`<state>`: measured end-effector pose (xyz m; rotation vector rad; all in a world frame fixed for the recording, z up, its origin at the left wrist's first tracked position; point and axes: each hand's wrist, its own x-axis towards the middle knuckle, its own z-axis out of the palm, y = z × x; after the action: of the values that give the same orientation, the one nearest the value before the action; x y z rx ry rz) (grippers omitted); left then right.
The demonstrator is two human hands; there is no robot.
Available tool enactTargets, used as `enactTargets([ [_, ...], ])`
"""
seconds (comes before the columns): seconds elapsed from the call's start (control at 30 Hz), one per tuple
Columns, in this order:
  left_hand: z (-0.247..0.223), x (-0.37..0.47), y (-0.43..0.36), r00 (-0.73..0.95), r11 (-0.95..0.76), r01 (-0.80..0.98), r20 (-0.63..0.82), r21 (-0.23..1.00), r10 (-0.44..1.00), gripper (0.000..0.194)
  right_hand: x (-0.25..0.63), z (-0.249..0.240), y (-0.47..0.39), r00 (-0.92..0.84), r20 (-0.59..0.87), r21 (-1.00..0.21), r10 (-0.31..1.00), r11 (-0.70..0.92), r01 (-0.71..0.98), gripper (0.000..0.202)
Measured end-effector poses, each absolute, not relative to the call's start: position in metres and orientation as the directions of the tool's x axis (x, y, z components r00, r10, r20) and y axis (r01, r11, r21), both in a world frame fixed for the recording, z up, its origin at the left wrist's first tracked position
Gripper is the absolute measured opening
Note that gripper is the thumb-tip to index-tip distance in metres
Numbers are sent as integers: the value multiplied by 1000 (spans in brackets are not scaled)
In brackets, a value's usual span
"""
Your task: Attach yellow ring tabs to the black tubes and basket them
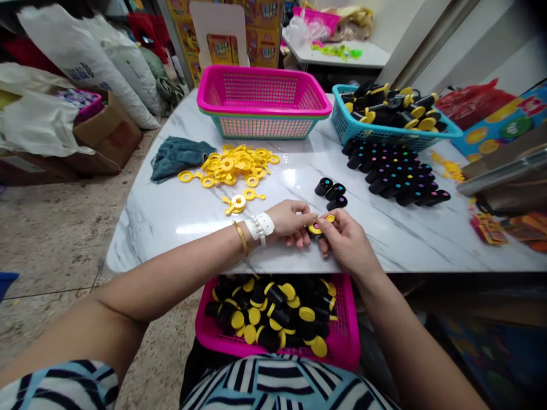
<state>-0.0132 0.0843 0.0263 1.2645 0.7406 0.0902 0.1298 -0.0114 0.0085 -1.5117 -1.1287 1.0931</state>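
Note:
Near the table's front edge, my left hand and my right hand meet around one small black cylinder. A yellow ring-shaped cap sits on its end, around a pink dot. My right thumb and fingers pinch by the cap's small round yellow tab. My left fingers close on the other side of the piece; the cylinder's body is mostly hidden. Just beyond the hands stand a few loose black cylinders with coloured dots. To the left lies a pile of yellow ring caps, with a few strays nearer me.
A pink basket full of capped black cylinders is below the table edge, over my lap. At the back stand stacked pink and teal baskets and a blue basket of capped cylinders. Rows of black cylinders and a dark cloth flank the middle.

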Motion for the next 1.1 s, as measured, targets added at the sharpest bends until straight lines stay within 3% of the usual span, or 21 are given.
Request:
enactTargets([
  [0.1, 23, -17, 72, 738, 161, 349, -377, 923, 560, 27, 129, 6, -11, 210, -129, -977, 969, -160, 142, 27],
  [0.2, 18, -25, 58, 691, -227, 327, -69, 917, 719, 36, 127, 6, -12, 231, -133, -982, 964, -159, 100, 30],
  [0.27, 14, -29, 52, 677, -404, 330, 85, 853, 731, 40, 128, 6, -16, 248, -111, -990, 962, -128, 56, 30],
  [0.4, 13, -30, 52, 754, -555, 289, 172, 780, 634, 23, 140, 9, -25, 220, -160, -976, 962, -120, -181, 30],
  [0.5, 15, -28, 54, 805, -611, 296, 153, 734, 573, 20, 154, 15, -23, 65, -304, -917, 950, -274, -290, 29],
  [0.63, 16, -25, 50, 805, -654, 386, 108, 651, 583, 25, 159, 27, -5, -126, -446, -876, 886, -461, -141, 32],
  [0.8, 17, -19, 43, 757, -687, 545, 71, 480, 650, 39, 152, 32, 10, -175, -449, -889, 876, -458, -16, 33],
  [1.0, 17, -38, 41, 847, -740, 415, 72, 530, 526, 57, 153, 26, -10, -269, -446, -894, 854, -441, 81, 36],
  [1.1, 18, -76, 43, 707, -694, 560, 175, 452, 685, 59, 140, 26, -37, -359, -432, -900, 827, -421, 114, 35],
])
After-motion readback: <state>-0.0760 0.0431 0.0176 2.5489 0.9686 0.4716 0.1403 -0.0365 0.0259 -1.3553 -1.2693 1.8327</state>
